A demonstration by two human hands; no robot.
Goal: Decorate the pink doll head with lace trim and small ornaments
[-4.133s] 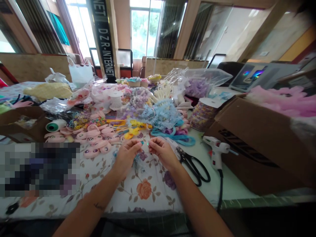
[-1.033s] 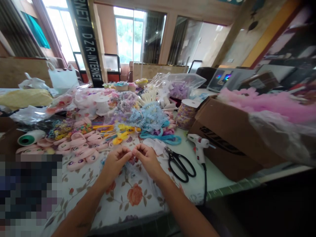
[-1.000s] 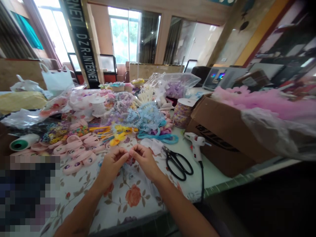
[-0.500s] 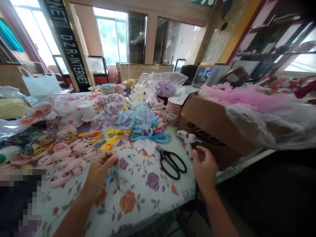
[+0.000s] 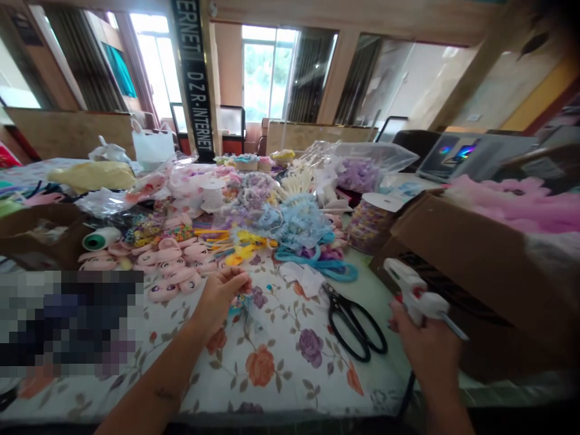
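In my right hand point(image 5: 428, 341) is a white hot glue gun point(image 5: 410, 290), its handle gripped in my closed fingers above the table's right side. A pale glue stick juts from its back end. My left hand point(image 5: 222, 299) is pinched closed over the flowered tablecloth point(image 5: 285, 344); what lies between its fingertips is too small to make out. Just under those fingers is a small colourful piece point(image 5: 240, 304) with sheer bluish material; I cannot tell whether it is held. Black-handled scissors point(image 5: 356, 323) lie between my hands, tips by a crumpled white scrap point(image 5: 301, 278).
Pink slippers point(image 5: 170, 275) with printed eyes are heaped left of centre. Yellow ribbon pieces point(image 5: 247, 244), blue tulle point(image 5: 299, 223) and a spool of floral trim point(image 5: 374, 220) stand behind. A cardboard box point(image 5: 444, 260) with pink tulle flanks the right side. A thread cone point(image 5: 102, 238) lies left.
My right hand has closed on the glue gun and lifted it from beside the box. My left hand keeps its pinch. The camera view has turned rightward-shifting, with more of the left side showing.
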